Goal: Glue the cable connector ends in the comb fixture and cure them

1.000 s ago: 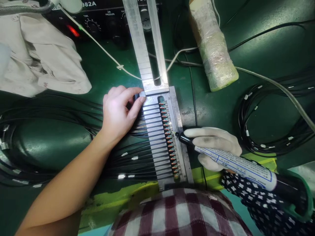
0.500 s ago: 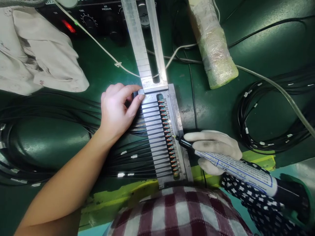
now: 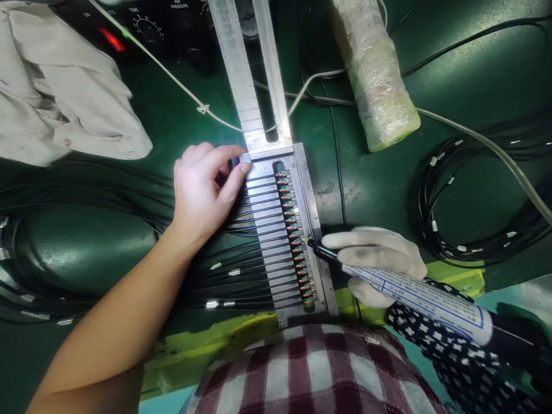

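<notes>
My bare left hand (image 3: 207,181) is closed, thumb and forefinger pinching the upper left corner of a metal cable jig (image 3: 268,230). Thin black cables (image 3: 241,270) lie side by side across the jig, their stripped ends with small connectors (image 3: 297,241) in a row along its slot. In a white glove, my right hand (image 3: 379,259) grips a dispensing syringe (image 3: 414,296) with a printed white label and black nozzle. Its thin tip touches or hovers just over the connector row near the middle; which one, I cannot tell.
A slotted metal bar (image 3: 235,75) extends from the jig's top. Behind stands a black control box (image 3: 172,34) with dials and a red light. White cloth (image 3: 86,98) lies left, a plastic-wrapped block (image 3: 379,86) back right. Coiled black cables (image 3: 431,230) lie on the right.
The view has shifted slightly. Both hands keep their grips, and the syringe tip stays near the same spot on the connector row.
</notes>
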`<state>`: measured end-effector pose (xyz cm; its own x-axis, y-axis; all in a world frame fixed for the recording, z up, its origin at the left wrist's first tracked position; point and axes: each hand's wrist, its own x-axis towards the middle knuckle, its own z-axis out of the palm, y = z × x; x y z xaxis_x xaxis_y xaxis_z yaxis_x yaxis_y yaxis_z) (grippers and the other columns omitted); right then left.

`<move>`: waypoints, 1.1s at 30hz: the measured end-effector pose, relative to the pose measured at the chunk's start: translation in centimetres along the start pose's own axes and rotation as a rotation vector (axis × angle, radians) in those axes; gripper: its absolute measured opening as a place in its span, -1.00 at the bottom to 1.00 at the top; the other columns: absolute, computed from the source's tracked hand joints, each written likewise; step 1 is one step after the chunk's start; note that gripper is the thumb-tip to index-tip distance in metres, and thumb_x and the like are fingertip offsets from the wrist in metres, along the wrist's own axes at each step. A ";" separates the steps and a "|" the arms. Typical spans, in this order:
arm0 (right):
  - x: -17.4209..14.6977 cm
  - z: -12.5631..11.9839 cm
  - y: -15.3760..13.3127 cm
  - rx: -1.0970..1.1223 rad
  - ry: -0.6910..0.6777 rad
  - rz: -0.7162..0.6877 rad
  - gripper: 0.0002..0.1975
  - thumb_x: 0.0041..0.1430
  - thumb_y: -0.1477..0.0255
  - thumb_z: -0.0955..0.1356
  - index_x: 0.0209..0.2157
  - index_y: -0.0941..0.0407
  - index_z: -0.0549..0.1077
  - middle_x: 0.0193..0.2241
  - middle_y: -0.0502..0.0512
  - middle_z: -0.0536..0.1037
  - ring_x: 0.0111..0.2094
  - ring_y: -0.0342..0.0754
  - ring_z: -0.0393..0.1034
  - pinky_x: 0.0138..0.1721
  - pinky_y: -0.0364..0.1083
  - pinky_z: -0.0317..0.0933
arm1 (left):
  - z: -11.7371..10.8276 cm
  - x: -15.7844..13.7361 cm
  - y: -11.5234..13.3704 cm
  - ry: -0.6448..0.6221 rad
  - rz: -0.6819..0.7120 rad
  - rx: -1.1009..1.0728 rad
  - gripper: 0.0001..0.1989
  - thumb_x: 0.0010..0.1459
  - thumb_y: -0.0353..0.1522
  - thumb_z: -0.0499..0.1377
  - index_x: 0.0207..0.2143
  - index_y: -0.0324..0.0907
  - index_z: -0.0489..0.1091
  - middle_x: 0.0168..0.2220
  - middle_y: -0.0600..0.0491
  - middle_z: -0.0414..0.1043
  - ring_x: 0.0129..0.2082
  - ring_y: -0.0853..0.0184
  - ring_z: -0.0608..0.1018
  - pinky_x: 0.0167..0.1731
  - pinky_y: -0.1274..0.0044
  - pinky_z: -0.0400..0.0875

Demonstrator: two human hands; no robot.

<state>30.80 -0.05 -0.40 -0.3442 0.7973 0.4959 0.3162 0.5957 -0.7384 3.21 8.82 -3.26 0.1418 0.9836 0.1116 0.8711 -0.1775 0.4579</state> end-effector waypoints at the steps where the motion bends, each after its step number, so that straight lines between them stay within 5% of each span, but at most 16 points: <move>1: 0.0 0.0 0.0 0.006 0.001 -0.002 -0.84 0.03 0.58 0.37 -0.31 0.12 0.53 -0.28 0.22 0.68 -0.37 -0.02 0.61 -0.37 -0.09 0.55 | 0.0 0.0 0.0 -0.007 -0.003 0.002 -0.76 0.30 -0.14 0.08 -0.10 0.06 0.48 -0.42 0.06 0.31 -0.21 0.21 0.47 -0.14 0.32 0.34; 33: -0.3 0.4 1.0 0.109 0.027 -0.004 -0.78 0.11 0.52 0.39 -0.16 0.13 0.55 -0.19 0.21 0.67 -0.28 0.02 0.63 -0.38 -0.08 0.57 | 0.0 0.0 0.0 -0.008 -0.034 0.016 -0.75 0.29 -0.08 0.05 -0.11 0.15 0.47 -0.39 0.06 0.38 -0.12 0.19 0.54 -0.10 0.26 0.40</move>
<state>30.87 0.29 -1.41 -0.3212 0.7978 0.5102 0.2162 0.5863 -0.7807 3.18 8.82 -3.23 0.1156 0.9893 0.0887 0.8828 -0.1432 0.4474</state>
